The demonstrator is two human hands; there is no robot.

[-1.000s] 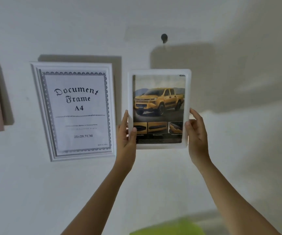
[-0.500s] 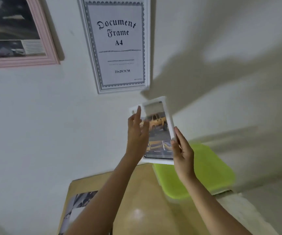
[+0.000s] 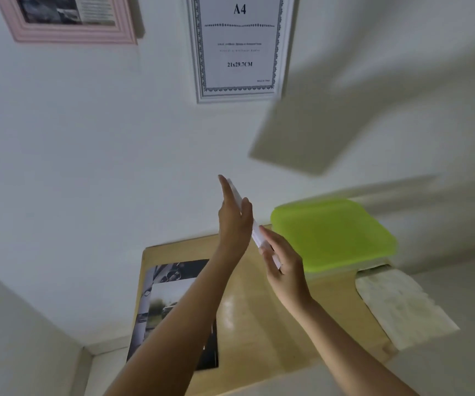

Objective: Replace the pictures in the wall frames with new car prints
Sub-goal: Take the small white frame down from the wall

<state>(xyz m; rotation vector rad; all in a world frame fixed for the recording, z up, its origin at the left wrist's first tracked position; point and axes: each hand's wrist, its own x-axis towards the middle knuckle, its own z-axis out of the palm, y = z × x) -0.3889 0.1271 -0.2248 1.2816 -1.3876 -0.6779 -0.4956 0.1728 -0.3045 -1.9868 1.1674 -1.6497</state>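
Since half a second ago the white frame (image 3: pixel 254 227) has turned edge-on to the camera, so its yellow truck picture no longer shows, and the view has tipped further down toward the table (image 3: pixel 262 318). Both hands hold the frame in the air above the table, well off the wall: the left hand (image 3: pixel 234 221) lies flat along its upper part with fingers stretched out straight and the thumb hooked over the near edge, while the right hand (image 3: pixel 283 261) clasps the lower end with fingers curled around it.

On the wall above hangs a white document frame (image 3: pixel 239 50) whose sheet reads "A4" and "21x29.7CM"; the smaller lines are too fine to read. To its left hangs a pink frame (image 3: pixel 67 32) with a dark picture and a block of unreadable text. On the wooden table lie dark car prints (image 3: pixel 170 304), partly hidden by the left forearm, and a lime-green lid (image 3: pixel 333 232) sits just right of the hands.
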